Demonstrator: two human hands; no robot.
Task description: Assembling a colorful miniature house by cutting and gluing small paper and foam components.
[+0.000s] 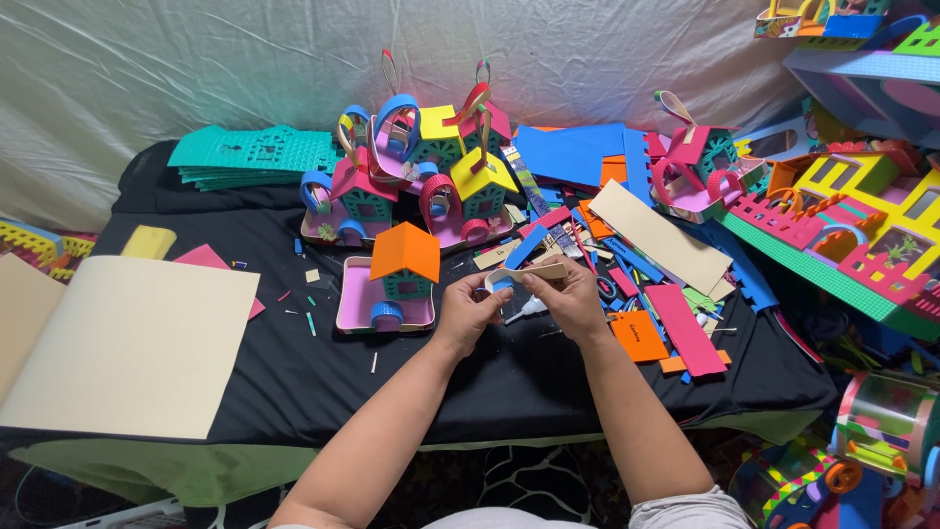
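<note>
Both hands meeting over the black cloth point(294, 362), just right of the orange-roofed foam house point(402, 264). Left hand point(468, 315) pinched narrow on the near end of a cream foam strip point(529, 275); right hand point(571, 302) pinched on its far end, with a small glue bottle point(525, 311) tucked under the fingers, nozzle hard to make out. Bare cloth below the house, running to the front table edge where both forearms cross. Left of the house, scattered foam slivers, then a large cream sheet point(127, 343) overhanging that front edge. Right of the house, a crowded heap of coloured foam offcuts point(646, 284) reaching the cloth's right edge. Behind the house, a tight cluster of finished foam houses point(421, 167) and a teal sheet stack point(250, 155). Far right of the house, a large foam building point(852, 225), cut off by the frame. Whatever the strip's middle carries, hidden by fingertips.
</note>
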